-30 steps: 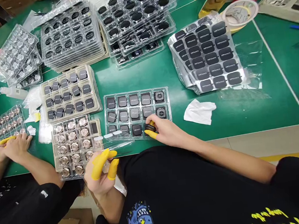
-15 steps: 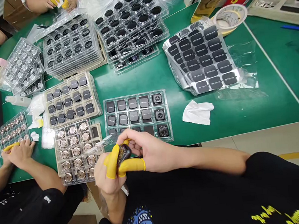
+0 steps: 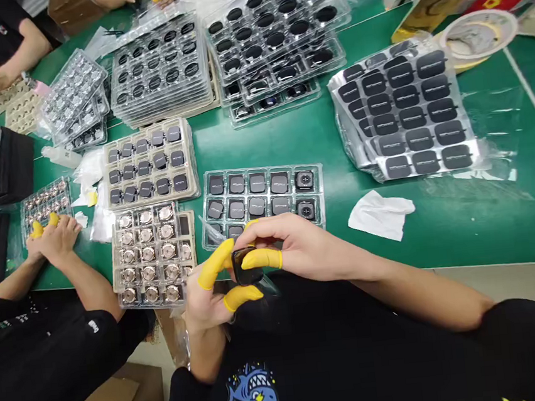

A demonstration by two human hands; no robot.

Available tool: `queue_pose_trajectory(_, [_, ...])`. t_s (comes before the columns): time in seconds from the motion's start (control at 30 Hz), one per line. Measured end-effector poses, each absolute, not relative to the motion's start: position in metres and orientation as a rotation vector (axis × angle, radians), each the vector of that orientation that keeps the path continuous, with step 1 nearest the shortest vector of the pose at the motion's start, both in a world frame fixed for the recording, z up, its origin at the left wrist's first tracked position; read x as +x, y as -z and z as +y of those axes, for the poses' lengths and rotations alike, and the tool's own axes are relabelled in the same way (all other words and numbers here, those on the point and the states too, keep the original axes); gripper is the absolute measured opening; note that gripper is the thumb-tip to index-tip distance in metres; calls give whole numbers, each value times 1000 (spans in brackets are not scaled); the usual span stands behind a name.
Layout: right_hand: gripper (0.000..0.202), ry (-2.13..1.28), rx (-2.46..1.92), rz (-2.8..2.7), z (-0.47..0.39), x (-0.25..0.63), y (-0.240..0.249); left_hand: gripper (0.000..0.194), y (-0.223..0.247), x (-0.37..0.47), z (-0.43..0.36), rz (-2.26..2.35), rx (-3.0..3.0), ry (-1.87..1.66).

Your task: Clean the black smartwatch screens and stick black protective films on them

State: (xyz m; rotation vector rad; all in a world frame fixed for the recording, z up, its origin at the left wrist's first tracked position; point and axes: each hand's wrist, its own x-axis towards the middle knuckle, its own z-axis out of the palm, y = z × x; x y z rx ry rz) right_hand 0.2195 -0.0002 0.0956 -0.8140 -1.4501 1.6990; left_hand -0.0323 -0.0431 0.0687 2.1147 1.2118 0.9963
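A black square smartwatch case (image 3: 247, 273) is pinched in my right hand (image 3: 295, 248), its glossy face turned partly toward me. Yellow finger cots cover the right thumb and fingertip. Close on its left side is my left hand (image 3: 205, 295), with the yellow-cotted thumb and index finger spread apart. Whether a left fingertip touches the case I cannot tell. Just beyond my hands lies a clear plastic tray (image 3: 264, 170) of dark square pieces, with black watch cases (image 3: 303, 180) in its right column. My hands cover part of its near row.
Stacked trays of round black lenses (image 3: 275, 39) stand at the back. To the left lie trays of square pieces (image 3: 144, 168) and round watches (image 3: 147, 253). Printed film sheets (image 3: 401, 112), a tape roll (image 3: 479, 35) and a white tissue (image 3: 382, 214) are on the right. A co-worker's hands (image 3: 56, 236) rest at left.
My left fingers have come apart from the watch case, which has turned in my right hand from its back to its glossy face. The whole view has shifted.
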Motion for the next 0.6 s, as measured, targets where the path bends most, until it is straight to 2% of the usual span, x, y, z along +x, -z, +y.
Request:
queue_pose_trajectory(0.07, [37,-1692,-905,-1438,-2,218,-95,61,-64,-30,-42,1143,2140,-1032])
queue_pose_trajectory(0.13, [36,-1583,-976,-1474,-6,215,-91,65,-60,-25,-41,1143,2123,-1094])
queue_pose_trajectory(0.2, [28,-1439,-984,-1528,-10,211,-87,70,-57,-22,-40,1153,2077,-1126])
queue_pose_trajectory(0.37, [10,-1225,-927,-1607,-16,209,-77,60,-55,-22,-36,1037,2127,-1179])
queue_pose_trajectory(0.5, [7,-1214,-955,-1667,-15,212,-72,69,-54,-21,-32,1099,2099,-1137])
queue_pose_trajectory(0.6, [7,-1244,-971,-1736,-16,215,-71,66,-49,-22,-31,1099,2063,-1097])
